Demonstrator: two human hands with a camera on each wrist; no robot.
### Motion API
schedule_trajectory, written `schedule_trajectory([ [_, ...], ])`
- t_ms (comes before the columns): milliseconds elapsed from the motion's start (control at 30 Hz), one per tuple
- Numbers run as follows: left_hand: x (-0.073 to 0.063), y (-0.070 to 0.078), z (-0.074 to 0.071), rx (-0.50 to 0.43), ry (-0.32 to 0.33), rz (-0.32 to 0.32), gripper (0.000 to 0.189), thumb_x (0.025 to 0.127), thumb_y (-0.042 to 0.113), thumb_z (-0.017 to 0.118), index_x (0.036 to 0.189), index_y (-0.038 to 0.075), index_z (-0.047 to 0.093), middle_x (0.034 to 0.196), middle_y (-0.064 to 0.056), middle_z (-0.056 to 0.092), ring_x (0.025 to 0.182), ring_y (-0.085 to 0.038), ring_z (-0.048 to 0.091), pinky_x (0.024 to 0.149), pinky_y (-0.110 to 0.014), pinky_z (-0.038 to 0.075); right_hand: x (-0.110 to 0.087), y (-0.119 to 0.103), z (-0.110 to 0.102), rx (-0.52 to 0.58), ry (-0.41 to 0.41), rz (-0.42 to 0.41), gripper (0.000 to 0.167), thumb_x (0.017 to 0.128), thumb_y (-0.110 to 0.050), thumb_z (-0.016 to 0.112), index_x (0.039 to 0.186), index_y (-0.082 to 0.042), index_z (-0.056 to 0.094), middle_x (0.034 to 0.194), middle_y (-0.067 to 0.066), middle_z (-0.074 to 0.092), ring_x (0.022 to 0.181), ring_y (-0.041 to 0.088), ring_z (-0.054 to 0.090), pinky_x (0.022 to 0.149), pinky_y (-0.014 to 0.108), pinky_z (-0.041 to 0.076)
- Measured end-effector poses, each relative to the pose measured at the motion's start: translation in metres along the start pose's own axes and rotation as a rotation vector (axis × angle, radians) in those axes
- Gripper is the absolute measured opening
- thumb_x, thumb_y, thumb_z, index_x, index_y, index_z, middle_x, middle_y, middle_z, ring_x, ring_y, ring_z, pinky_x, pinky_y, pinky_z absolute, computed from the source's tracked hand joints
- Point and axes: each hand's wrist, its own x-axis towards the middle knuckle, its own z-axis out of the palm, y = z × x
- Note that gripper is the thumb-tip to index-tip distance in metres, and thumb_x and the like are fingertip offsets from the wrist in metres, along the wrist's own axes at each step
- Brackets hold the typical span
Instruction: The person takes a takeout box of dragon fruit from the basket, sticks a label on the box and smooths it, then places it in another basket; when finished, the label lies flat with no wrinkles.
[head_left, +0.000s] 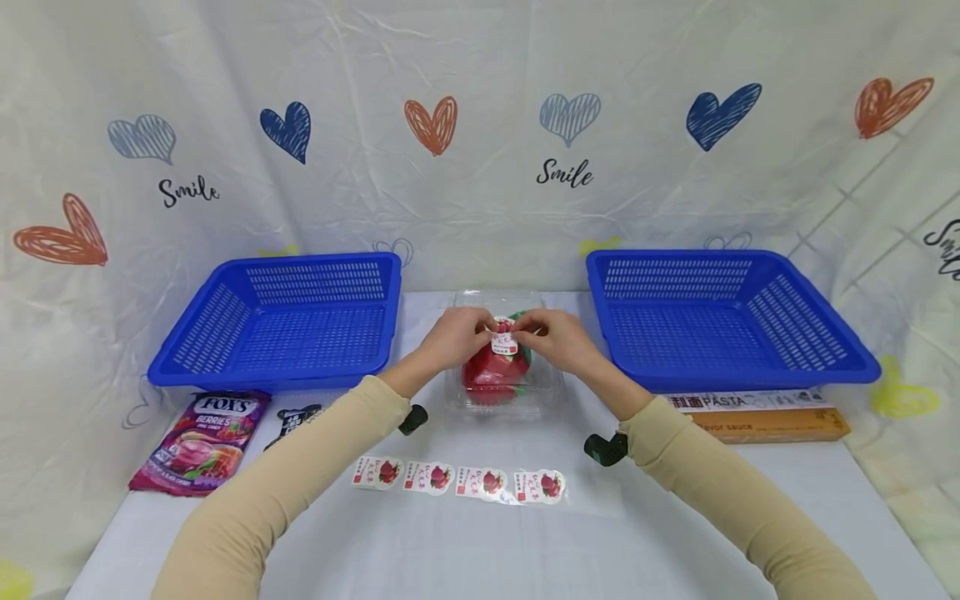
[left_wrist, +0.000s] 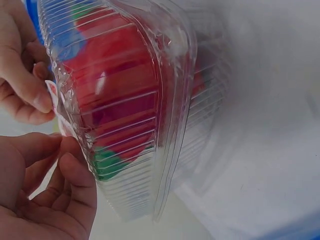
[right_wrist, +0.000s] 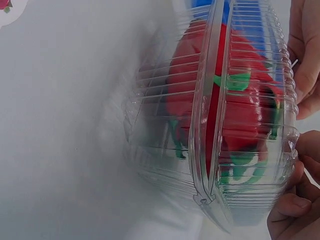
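A clear plastic clamshell box stands mid-table between the baskets, a red and green toy fruit inside it. Over its lid, my left hand and my right hand pinch a white label sticker with a fruit picture between thumbs and fingers. From the left wrist view, the sticker lies against the lid, its lower part hidden by my left hand. At the lower right of the right wrist view, my right hand is beside the lid; the sticker is hidden there.
Blue baskets stand left and right. A sheet of several stickers lies in front of the box. A purple candy bag is at left, a partly covered black item beside it, and a pasta box at right.
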Motion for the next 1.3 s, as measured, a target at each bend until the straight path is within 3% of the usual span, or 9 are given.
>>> schedule_trajectory([
  [300, 0.002, -0.003, 0.001, -0.008, 0.012, 0.002, 0.016, 0.094, 0.011, 0.065, 0.107, 0.007, 0.074, 0.098, -0.005, 0.069, 0.084, -0.017, 0.059, 0.071, -0.025, 0.052, 0.002, -0.002, 0.001, -0.022, 0.000, 0.002, 0.015, 0.093, -0.013, 0.067, 0.104, -0.005, 0.072, 0.099, 0.009, 0.070, 0.089, 0.024, 0.062, 0.076, 0.035, 0.054],
  [900, 0.003, -0.012, 0.012, -0.067, 0.043, -0.008, 0.017, 0.090, 0.017, 0.071, 0.104, 0.008, 0.075, 0.089, -0.004, 0.062, 0.082, -0.017, 0.055, 0.068, -0.026, 0.047, 0.003, 0.001, 0.006, -0.124, 0.001, -0.079, 0.015, 0.090, -0.016, 0.070, 0.102, -0.007, 0.071, 0.089, 0.004, 0.069, 0.083, 0.022, 0.062, 0.076, 0.037, 0.052],
  [1133, 0.003, -0.010, 0.012, -0.064, 0.025, -0.034, 0.018, 0.091, 0.018, 0.070, 0.105, 0.009, 0.075, 0.090, -0.003, 0.060, 0.083, -0.017, 0.054, 0.068, -0.026, 0.047, 0.002, 0.000, 0.003, -0.096, -0.018, -0.045, 0.018, 0.091, -0.017, 0.069, 0.104, -0.005, 0.070, 0.093, 0.006, 0.068, 0.084, 0.023, 0.062, 0.075, 0.037, 0.052],
  [1300, 0.004, -0.011, 0.013, -0.060, 0.036, -0.038, 0.017, 0.091, 0.019, 0.070, 0.105, 0.010, 0.074, 0.089, -0.002, 0.059, 0.082, -0.016, 0.053, 0.067, -0.026, 0.046, 0.006, 0.001, -0.003, 0.006, -0.025, 0.075, 0.026, 0.098, -0.018, 0.060, 0.116, 0.000, 0.065, 0.101, 0.012, 0.069, 0.083, 0.025, 0.064, 0.070, 0.033, 0.052],
])
